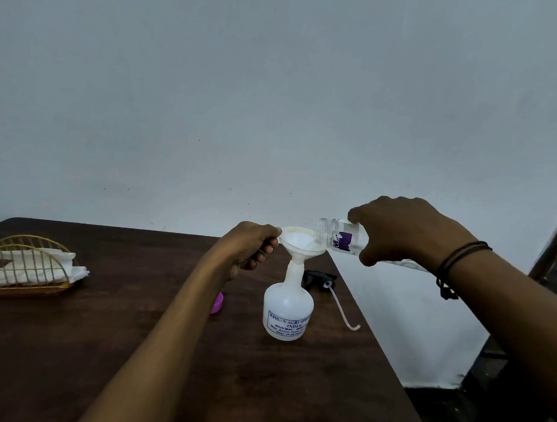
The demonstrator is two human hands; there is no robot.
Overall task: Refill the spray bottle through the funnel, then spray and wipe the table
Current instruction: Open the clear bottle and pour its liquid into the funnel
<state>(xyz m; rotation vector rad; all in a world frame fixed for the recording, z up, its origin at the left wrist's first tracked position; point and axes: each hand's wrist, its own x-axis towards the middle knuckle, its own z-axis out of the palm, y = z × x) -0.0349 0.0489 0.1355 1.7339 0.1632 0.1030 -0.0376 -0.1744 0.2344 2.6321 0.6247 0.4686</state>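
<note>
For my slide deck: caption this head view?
Left hand steadies funnel in spray bottle while right hand tips clear bottle.

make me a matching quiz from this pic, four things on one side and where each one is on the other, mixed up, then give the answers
Things:
1. funnel
2. clear bottle
3. spray head
4. purple cap

Places:
A. lying on the table behind the spray bottle
B. tilted in the right hand, mouth over the funnel
C. on the table, partly hidden by the left forearm
D. seated in the spray bottle's neck, rim held by the left hand

Pairs: 1-D, 2-B, 3-A, 4-C
</note>
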